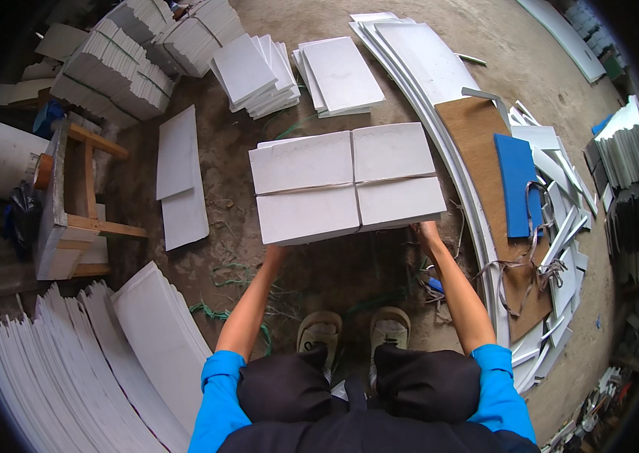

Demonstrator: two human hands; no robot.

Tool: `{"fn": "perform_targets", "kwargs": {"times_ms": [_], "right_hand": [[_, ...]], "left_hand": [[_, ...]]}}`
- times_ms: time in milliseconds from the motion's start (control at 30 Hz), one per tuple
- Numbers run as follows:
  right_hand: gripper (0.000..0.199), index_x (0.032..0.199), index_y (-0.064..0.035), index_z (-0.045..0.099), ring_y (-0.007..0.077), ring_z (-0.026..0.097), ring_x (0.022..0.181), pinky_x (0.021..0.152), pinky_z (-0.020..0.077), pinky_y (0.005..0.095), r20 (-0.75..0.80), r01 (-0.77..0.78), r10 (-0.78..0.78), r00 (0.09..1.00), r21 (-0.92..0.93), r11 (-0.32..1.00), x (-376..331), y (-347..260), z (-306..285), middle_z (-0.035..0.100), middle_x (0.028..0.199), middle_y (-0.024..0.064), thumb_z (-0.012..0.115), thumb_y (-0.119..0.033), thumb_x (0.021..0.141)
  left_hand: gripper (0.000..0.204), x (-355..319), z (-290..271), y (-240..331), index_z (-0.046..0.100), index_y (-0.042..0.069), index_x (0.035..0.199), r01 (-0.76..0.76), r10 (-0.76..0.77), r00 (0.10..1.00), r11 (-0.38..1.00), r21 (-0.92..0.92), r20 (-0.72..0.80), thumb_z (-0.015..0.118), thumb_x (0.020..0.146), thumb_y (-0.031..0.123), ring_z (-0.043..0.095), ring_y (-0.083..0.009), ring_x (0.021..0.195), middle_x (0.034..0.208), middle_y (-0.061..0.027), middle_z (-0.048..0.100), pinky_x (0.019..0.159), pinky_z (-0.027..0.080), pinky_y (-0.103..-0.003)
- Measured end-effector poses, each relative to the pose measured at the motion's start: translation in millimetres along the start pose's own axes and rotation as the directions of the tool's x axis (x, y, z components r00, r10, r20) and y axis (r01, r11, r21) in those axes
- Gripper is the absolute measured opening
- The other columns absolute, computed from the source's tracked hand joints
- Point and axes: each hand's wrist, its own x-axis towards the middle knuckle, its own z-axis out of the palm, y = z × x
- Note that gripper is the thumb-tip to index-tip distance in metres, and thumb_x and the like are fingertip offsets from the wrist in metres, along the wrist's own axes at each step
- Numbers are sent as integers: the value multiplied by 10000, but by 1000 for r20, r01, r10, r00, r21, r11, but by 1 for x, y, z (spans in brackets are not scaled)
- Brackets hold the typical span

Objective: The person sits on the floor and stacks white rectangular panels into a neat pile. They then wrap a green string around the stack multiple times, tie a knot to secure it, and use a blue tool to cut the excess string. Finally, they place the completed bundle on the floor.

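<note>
A bundle of white boards (304, 162), bound crosswise with flat strapping, is in front of me above the dirt floor. My left hand (275, 254) is at its near left corner, with the fingers hidden beneath the boards. At the near right corner my right hand (426, 232) grips the underside, and only the back of the hand and part of the thumb side show. Both forearms reach forward from blue sleeves. The two straps cross near the middle of the top board.
Loose white board stacks (338, 72) lie beyond the bundle. Long white sheets (418, 57) run along the right, bearing a brown board (470, 128) and a blue panel (514, 185). An upturned wooden stool (81, 219) stands left. Green twine (214, 311) lies near my shoes.
</note>
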Motion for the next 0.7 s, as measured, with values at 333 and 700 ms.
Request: {"fn": "perform_targets", "kwargs": {"times_ms": [333, 700], "right_hand": [[252, 961, -159, 508, 139, 496, 675, 644, 422, 348, 144, -115, 119, 982, -31, 993, -21, 4, -28, 514, 780, 1, 456, -354, 809], [278, 924, -67, 516, 99, 522, 511, 412, 382, 213, -14, -4, 3, 1000, -48, 999, -123, -64, -8, 551, 723, 84, 425, -326, 876]], "left_hand": [[304, -25, -10, 21, 515, -18, 1006, -90, 67, 988, 981, 169, 140, 537, 727, 98, 497, -418, 933, 988, -202, 561, 768, 412, -407], [317, -56, -61, 125, 456, 33, 1077, 406, -352, 900, 891, -203, 258, 328, 916, 274, 610, -204, 629, 816, -119, 572, 546, 520, -303]]}}
